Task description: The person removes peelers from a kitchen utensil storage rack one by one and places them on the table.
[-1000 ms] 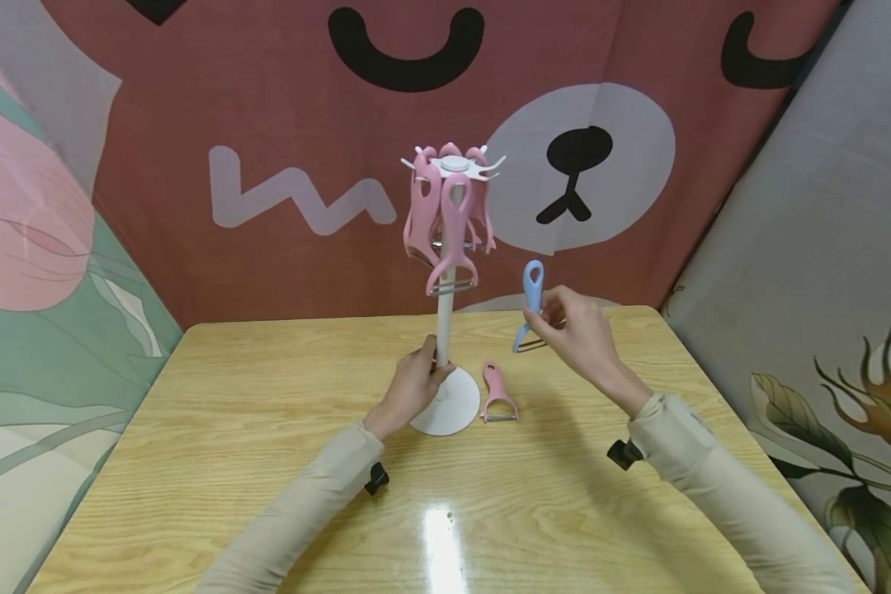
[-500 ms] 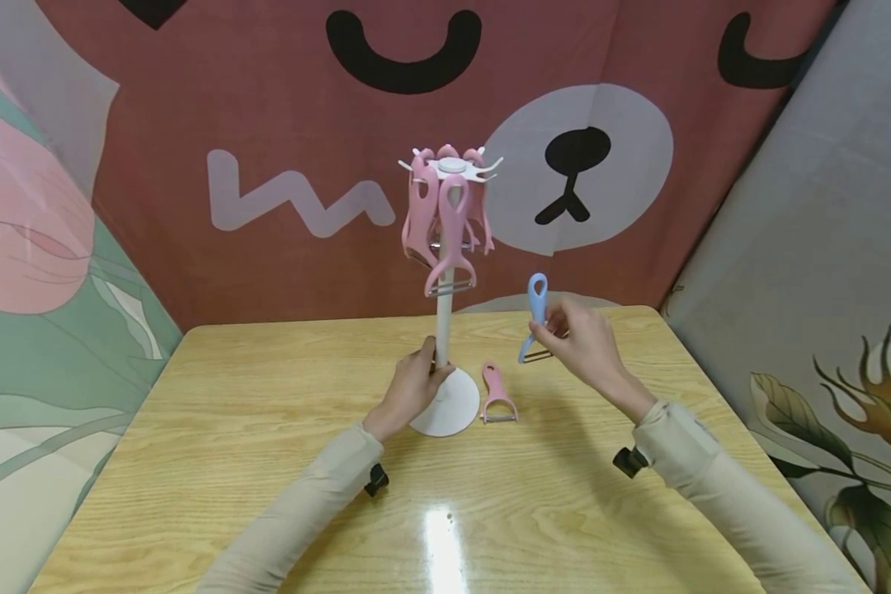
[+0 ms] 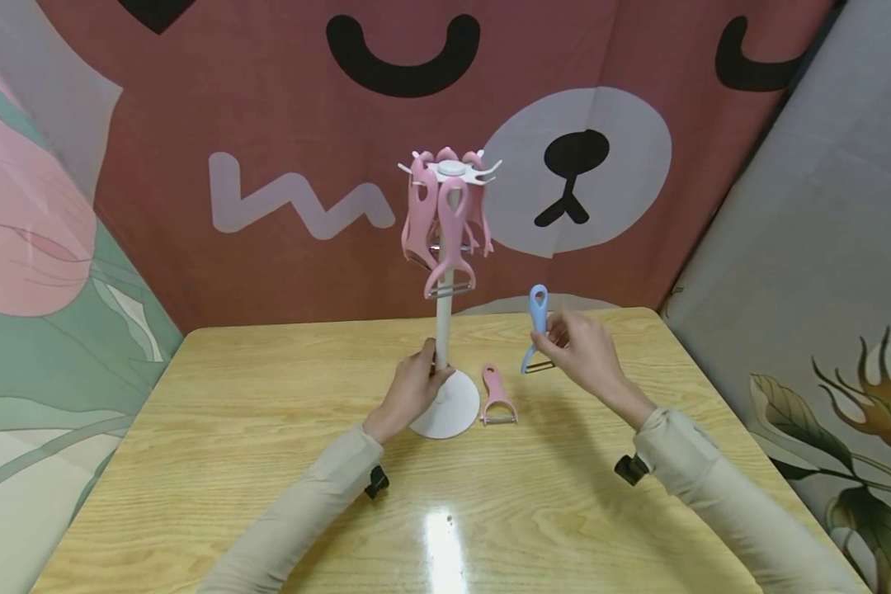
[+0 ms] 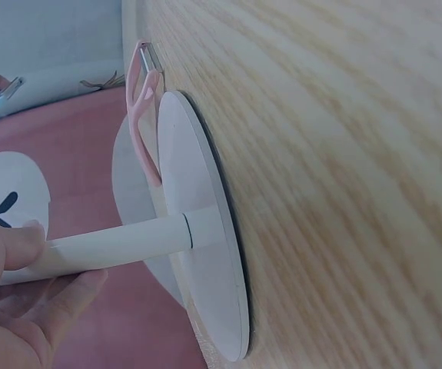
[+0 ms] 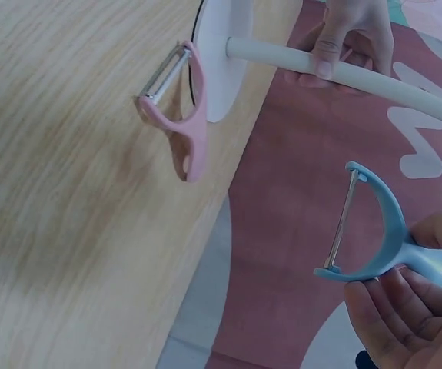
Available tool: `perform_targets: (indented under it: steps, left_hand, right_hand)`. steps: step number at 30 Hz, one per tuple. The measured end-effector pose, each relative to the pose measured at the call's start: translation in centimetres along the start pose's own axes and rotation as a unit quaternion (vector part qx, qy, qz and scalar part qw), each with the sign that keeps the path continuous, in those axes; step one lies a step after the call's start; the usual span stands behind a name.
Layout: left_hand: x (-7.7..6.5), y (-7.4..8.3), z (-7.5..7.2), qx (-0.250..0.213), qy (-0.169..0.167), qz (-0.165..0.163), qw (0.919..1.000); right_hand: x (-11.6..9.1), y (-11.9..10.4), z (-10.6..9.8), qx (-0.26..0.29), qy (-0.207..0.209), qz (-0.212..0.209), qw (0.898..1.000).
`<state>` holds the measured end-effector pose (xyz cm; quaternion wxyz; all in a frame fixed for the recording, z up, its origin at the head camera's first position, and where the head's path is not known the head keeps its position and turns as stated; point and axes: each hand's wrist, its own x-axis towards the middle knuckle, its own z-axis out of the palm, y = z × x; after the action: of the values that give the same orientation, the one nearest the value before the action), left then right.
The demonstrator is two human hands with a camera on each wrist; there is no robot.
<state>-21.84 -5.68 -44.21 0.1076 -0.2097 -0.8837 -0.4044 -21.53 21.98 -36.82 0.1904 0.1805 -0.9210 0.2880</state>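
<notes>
The left hand [image 3: 407, 389] reaches forward, thumb and fingers wrapped around the lower pole of the white stand [image 3: 458, 409], just above its round base. The right hand [image 3: 586, 348], well apart from the pole, pinches a blue peeler [image 3: 538, 312] upright above the tabletop [image 3: 267, 388], handle loop up. Several pink peelers [image 3: 455, 227] hang from the stand's hooks; another pink peeler [image 3: 494, 384] lies just beside the base.
</notes>
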Motion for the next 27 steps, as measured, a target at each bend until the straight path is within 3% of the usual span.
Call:
perform_targets:
  steps: [6, 27]
  left_hand:
    - [0.0, -0.1, 0.0, 0.002, 0.005, 0.009, 0.9999]
    - [0.1, -0.3, 0.1, 0.007, 0.002, 0.014, 0.9999]
  right_hand:
    - [-0.5, 0.4, 0.5, -0.008, -0.019, 0.022, 1.000]
    - [-1.6, 1.5, 1.3, -0.017, -0.043, 0.032, 0.998]
